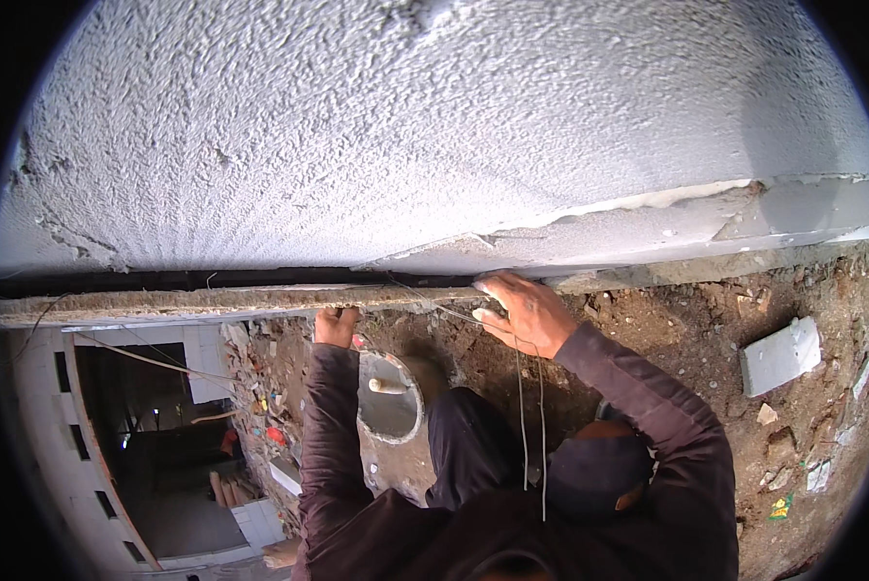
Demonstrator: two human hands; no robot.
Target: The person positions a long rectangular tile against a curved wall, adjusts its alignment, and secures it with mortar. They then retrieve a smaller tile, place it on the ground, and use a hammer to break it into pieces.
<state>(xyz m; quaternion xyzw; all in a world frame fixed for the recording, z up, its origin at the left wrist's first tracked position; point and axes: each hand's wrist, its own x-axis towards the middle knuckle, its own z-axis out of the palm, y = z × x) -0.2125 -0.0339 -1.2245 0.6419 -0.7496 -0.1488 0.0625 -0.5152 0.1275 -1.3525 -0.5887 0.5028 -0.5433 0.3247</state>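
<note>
A long, thin board (pixel 163 302) runs along the dark gap below the rough white wall surface (pixel 405 116). My left hand (pixel 336 327) has its fingers curled on the board's lower edge. My right hand (pixel 527 315) is farther right, bent at the board's edge with its fingertips on it. Thin wires (pixel 523 416) cross by the right fingers and hang down between my arms. Below the board, near my left forearm, stands a round bucket (pixel 417 412) of grey material with a pale cylindrical handle (pixel 386 385) in it.
My dark-clothed knee (pixel 468 441) is beside the bucket. The rough dirt ground (pixel 667 339) holds a white broken slab (pixel 778 356) at right and scattered rubble (pixel 270 407) at left. A building opening (pixel 134 416) and loose cables (pixel 144 358) are at lower left.
</note>
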